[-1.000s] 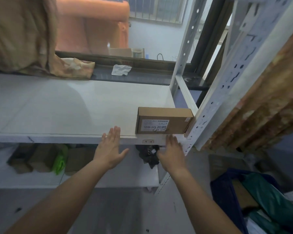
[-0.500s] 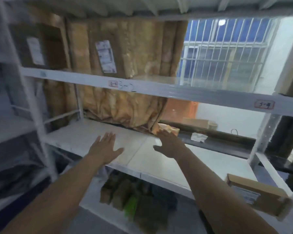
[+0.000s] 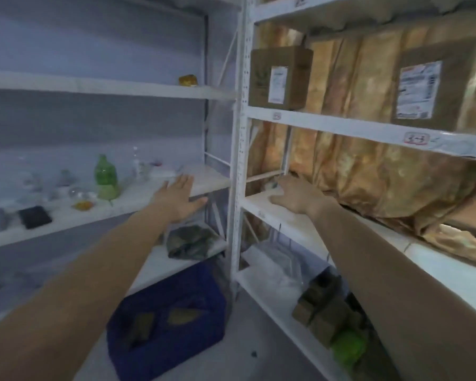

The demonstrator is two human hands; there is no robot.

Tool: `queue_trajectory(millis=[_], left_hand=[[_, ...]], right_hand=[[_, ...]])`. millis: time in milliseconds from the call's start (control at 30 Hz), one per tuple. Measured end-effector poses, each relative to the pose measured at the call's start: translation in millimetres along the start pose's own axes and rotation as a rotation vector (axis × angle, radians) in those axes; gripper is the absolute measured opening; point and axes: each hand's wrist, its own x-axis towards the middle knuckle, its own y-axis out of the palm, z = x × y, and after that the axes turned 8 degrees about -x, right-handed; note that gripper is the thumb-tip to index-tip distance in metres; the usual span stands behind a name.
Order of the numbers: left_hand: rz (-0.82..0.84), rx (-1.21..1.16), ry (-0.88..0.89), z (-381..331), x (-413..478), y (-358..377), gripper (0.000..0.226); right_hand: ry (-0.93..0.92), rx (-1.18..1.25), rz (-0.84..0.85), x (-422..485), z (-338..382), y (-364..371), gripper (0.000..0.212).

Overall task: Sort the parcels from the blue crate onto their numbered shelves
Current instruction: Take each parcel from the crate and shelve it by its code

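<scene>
Both hands are out and empty. The left hand [image 3: 179, 198] has its fingers straight and spread just left of the white upright [image 3: 238, 160], and the right hand [image 3: 297, 198] lies flat and loose-fingered just right of it, over a shelf board [image 3: 261, 208]. At the foot of the upright, on its left, the blue crate [image 3: 173, 292] sits on the floor, with flat brown parcels [image 3: 183, 316] lying inside. They look light and fairly stiff, card or padded — probably best pinched along the edges. Blur hides their labels. The boards are smooth and white. Right of the upright there's a labelled cardboard box [image 3: 280, 78] up high and crinkled brown wrapping behind — left of it, a green bottle [image 3: 105, 174] and a dim bluish wall.
</scene>
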Motion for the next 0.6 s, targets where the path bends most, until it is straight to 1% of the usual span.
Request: queue_trajectory(millis=[133,233,333,400,500,600], left_hand=[[0.072,0.032,-0.125,93,-15,25,0.080],[0.131,-0.014,-0.200,143,-18,53,0.079],[0.206,-0.039,-0.288,191,-13,90,0.078],[0.243,-0.027,-0.340,228,-5,122,0.078],[0.293,-0.025,-0.426,280,16,184,0.079],[0.390,-0.061,-0.483,312,47,248,0.078]], right_hand=[[-0.118,0.044,0.094,50,79,48,0.073],[-0.181,0.051,0.198,86,127,95,0.075],[-0.255,0.051,0.308,129,170,145,0.071],[-0.304,0.070,0.372,162,195,182,0.068],[-0.351,0.088,0.458,219,223,242,0.070],[-0.379,0.115,0.570,274,237,308,0.069]])
